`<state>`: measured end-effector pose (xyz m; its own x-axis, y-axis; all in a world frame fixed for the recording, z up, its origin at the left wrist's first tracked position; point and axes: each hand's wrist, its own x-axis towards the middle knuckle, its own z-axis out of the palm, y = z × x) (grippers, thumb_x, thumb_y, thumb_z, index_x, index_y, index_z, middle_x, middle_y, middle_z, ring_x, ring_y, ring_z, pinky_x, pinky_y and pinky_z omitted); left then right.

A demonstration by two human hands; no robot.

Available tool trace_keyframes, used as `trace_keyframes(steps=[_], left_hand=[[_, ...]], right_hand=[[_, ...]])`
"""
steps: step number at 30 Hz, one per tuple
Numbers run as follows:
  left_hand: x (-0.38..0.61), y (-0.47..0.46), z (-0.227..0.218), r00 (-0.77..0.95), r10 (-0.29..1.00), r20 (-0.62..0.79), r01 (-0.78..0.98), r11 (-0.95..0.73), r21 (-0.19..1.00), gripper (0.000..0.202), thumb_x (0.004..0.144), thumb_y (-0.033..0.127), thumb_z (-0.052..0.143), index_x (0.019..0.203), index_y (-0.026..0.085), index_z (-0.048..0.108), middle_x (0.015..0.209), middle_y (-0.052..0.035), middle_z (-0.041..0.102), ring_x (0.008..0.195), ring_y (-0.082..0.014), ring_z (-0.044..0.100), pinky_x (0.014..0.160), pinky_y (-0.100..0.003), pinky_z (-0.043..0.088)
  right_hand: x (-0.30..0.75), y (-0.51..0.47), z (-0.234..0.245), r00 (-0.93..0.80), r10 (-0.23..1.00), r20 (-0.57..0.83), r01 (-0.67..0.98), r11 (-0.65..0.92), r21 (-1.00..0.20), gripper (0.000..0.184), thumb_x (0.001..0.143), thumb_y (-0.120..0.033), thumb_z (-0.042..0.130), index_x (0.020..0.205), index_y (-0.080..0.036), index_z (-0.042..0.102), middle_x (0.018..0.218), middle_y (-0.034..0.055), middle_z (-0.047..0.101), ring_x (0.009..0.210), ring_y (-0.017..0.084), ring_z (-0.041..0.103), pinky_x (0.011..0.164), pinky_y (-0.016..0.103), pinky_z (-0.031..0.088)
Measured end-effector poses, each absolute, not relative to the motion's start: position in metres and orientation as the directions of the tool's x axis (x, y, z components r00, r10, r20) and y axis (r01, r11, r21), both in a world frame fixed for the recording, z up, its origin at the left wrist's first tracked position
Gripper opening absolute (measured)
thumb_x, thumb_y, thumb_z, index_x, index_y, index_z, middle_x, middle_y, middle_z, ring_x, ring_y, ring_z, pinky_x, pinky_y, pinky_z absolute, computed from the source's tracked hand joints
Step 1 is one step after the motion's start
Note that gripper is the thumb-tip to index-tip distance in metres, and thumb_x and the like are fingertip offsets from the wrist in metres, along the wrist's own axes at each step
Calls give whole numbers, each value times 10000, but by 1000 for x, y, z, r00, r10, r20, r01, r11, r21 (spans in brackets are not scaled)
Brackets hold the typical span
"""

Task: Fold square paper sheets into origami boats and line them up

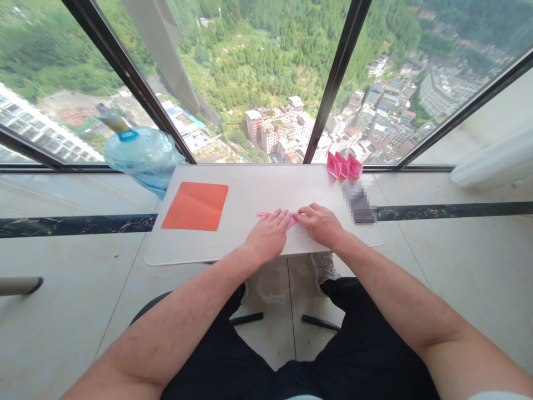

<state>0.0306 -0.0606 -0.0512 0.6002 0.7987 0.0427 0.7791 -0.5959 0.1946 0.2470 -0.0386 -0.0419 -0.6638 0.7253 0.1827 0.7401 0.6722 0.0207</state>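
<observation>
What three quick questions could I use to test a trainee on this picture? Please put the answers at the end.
1. Multiple choice: what do the left hand and the right hand both touch? a) a water bottle; b) pink paper; c) a shoe.
2. True or false: the orange paper lies to the left of both hands.
3. Near which corner of the table are the folded pink shapes?

Key:
1. b
2. True
3. The far right corner, as the person sees it.
</observation>
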Motion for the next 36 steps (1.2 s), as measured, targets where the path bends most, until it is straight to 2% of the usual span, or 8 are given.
trace_keyframes(steps=[7,10,13,16,18,24,29,36], left_hand=[[28,-59,-49,614,789,12,772,-603,202,557,978,205,332,1515,82,408,1602,-133,371,1497,-288,318,1210,-475,268],[29,-59,-49,606,795,1,777,-593,211,572,972,202,329,1529,84,387,1604,-133,369,1502,-287,307,1206,-485,272],[29,-60,-50,596,803,6,783,-583,215,580,965,198,338,1535,101,382,1606,-129,368,1508,-288,292,1209,-483,266],[29,-60,-51,594,804,22,783,-585,210,581,960,200,353,1533,106,391,1609,-129,364,1513,-303,277,1215,-481,255],[28,-60,-51,596,802,33,782,-590,200,575,964,211,360,1527,101,402,1612,-142,355,1515,-314,268,1220,-477,243],[26,-64,-51,523,852,-6,840,-515,172,587,1001,293,306,1553,95,353,1637,-170,287,1536,-311,205,1241,-473,181],[20,-68,-45,393,911,-121,915,-376,146,723,1003,454,246,1580,19,234,1662,-177,191,1554,-290,134,1256,-461,136],[7,-64,-30,220,945,-244,975,-209,69,945,928,663,238,1589,-8,153,1675,-182,99,1563,-322,40,1248,-554,19]], right_hand=[[256,-45,-35,-589,805,68,808,585,69,379,952,-122,458,1268,-146,666,1240,133,669,992,249,535,875,354,452],[262,-49,-34,-491,870,42,869,485,102,428,940,-108,451,1329,-133,628,1255,152,659,1018,264,541,886,358,451],[260,-53,-35,-375,924,80,925,367,97,496,930,-89,432,1405,-131,568,1283,155,644,1056,267,541,898,354,446],[249,-58,-34,-432,899,71,902,428,62,546,941,-95,407,1468,-195,510,1359,125,604,1088,255,533,906,343,438],[239,-60,-31,-479,878,14,877,477,61,501,953,-129,407,1427,-198,552,1372,128,591,1066,266,530,888,359,441],[232,-59,-16,-415,905,-91,907,420,41,409,925,-128,441,1272,-150,655,1277,149,633,1062,273,522,893,353,446],[233,-56,-8,-397,909,-129,914,404,31,381,894,-118,472,1200,-172,693,1267,134,635,1041,267,536,878,346,454],[230,-51,-3,-367,916,-160,928,372,1,331,878,-102,467,1054,-185,735,1210,127,656,1036,255,570,837,333,464]])
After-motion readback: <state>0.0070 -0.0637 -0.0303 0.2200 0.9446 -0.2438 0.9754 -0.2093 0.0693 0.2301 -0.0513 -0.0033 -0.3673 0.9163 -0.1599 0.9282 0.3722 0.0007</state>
